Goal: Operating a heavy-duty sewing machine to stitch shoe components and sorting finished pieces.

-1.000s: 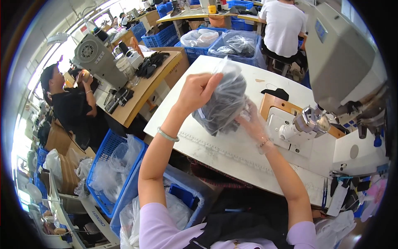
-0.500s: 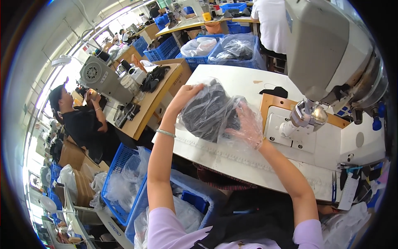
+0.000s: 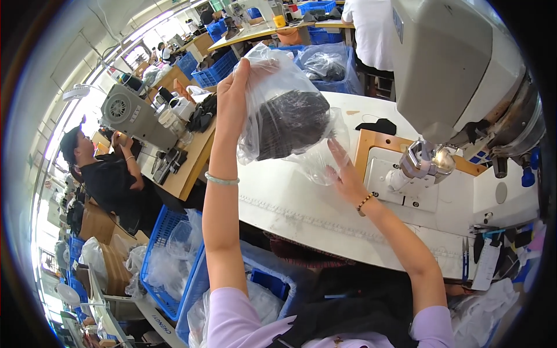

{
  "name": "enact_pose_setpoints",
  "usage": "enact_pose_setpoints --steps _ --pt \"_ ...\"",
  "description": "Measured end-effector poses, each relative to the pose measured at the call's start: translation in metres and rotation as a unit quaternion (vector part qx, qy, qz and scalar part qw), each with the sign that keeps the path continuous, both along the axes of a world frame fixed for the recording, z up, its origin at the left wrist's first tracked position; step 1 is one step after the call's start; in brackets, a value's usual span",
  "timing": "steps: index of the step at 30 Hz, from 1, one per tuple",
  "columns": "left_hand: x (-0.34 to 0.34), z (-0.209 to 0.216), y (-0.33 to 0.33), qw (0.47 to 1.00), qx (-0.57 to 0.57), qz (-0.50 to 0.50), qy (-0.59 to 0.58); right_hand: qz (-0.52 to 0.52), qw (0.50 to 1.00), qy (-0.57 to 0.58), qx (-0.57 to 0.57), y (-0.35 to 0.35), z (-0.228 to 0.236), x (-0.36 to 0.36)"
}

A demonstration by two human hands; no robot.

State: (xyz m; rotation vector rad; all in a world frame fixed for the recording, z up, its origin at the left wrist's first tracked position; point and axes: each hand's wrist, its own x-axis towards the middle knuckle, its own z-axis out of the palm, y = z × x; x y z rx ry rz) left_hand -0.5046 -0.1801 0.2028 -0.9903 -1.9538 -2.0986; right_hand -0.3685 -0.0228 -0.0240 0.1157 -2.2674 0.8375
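- Left hand (image 3: 233,88) grasps the clear bag (image 3: 268,81) near its top.
- Bag hangs just right of that hand, above the table (image 3: 284,191).
- Right hand (image 3: 349,181), fingers parted, at the bag's loose end.

The left hand (image 3: 234,84) grips, raised higher than the right hand (image 3: 349,182), whose fingers (image 3: 339,153) are parted.

The left hand (image 3: 233,81) grips the upper edge of a clear plastic bag (image 3: 266,75) with a dark bundle (image 3: 295,124) inside, held over the white bench (image 3: 284,200); the right hand (image 3: 349,180), fingers (image 3: 339,154) parted, is at the bag's loose end; a black piece (image 3: 380,126) lies near a grey machine (image 3: 449,64).
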Motion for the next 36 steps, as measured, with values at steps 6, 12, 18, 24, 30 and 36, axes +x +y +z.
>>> enact_pose_setpoints --steps 6,12,18,24,30,36 --pt "-0.026 0.006 0.002 0.997 0.038 0.064 0.029 0.198 0.618 -0.039 -0.76 0.007 0.0 -0.001" --pt "-0.034 0.016 0.001 0.989 0.144 0.033 0.01 0.201 0.664 -0.06 -0.718 0.003 0.017 0.009" --pt "-0.028 0.005 -0.011 0.934 0.264 -0.242 0.001 0.054 0.821 -0.066 -0.564 -0.003 0.017 0.004" --pt "-0.021 -0.019 -0.038 0.818 0.385 -0.426 -0.034 -0.059 0.918 -0.01 -0.393 0.002 0.027 -0.006" --pt "-0.007 -0.067 -0.129 0.725 0.422 -0.518 -0.165 -0.017 0.953 0.027 -0.302 0.011 0.052 -0.036" --pt "0.009 -0.17 -0.155 0.921 -0.303 0.224 -0.102 0.121 0.959 -0.01 -0.256 0.001 0.08 -0.1"
